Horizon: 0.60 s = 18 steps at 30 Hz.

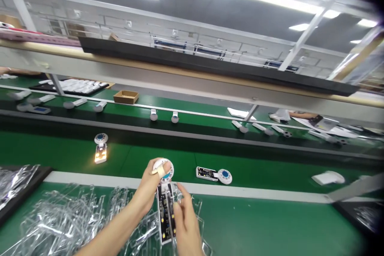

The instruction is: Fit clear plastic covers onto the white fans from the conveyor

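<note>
My left hand (150,182) is closed around the round white head of a lamp-like device (162,218), its thumb, wrapped in a pale band, over the blue-centred dial. Below the head, the device's long body hangs toward me, showing a black circuit board with small yellow LEDs. At the board's right edge, my right hand (187,220) pinches a clear plastic strip (170,208) that lies along the board; its far end is hard to make out. Beneath both hands spreads a heap of clear plastic parts (66,216).
On the green belt lie a similar device with lit LEDs (101,150), an unlit one (207,173) and a white piece (328,178). Black trays (45,173) flank the bench. Behind a rail, several white devices (175,117) and a cardboard box (126,97) rest; another person's arm (303,115) shows.
</note>
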Each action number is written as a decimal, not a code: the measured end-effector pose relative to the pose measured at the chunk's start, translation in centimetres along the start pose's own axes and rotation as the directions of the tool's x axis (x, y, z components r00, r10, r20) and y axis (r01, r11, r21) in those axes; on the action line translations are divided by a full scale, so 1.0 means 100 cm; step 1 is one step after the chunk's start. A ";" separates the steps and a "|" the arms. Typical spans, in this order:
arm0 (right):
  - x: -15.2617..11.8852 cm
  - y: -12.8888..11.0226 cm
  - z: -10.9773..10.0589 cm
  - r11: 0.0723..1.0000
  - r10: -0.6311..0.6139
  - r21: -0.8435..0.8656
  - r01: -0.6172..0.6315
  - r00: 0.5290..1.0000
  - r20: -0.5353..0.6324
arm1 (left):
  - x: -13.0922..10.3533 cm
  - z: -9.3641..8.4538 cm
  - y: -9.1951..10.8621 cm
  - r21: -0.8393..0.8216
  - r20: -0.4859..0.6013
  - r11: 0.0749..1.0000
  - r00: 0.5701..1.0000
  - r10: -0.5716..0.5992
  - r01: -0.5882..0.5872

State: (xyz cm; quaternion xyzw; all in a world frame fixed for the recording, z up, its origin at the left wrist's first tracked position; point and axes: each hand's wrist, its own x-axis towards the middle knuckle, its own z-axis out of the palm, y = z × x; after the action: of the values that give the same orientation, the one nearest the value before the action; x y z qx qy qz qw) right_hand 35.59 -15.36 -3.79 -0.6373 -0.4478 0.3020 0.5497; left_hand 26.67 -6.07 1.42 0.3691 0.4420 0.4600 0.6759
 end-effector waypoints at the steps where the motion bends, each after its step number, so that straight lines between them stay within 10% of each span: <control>1: -0.003 -0.003 0.006 0.987 -0.050 -0.154 0.045 0.998 -0.026 | -0.004 -0.001 0.001 0.005 -0.006 1.000 1.000 0.013 -0.013; 10: -0.019 0.011 0.032 0.704 -0.319 -0.668 0.242 0.948 0.007 | -0.014 -0.006 0.006 -0.031 -0.153 0.998 0.987 0.053 -0.059; 18: -0.020 0.020 0.002 0.765 -0.220 -0.582 0.276 0.961 0.167 | -0.026 -0.015 -0.023 -0.167 0.009 0.983 0.997 -0.075 0.075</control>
State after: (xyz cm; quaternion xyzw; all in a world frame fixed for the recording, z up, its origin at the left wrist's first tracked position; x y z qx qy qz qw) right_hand 35.07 -17.06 -5.98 -0.6993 -0.6244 0.0971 0.3341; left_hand 25.43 -9.06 -0.54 0.2950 0.4146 0.4690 0.7219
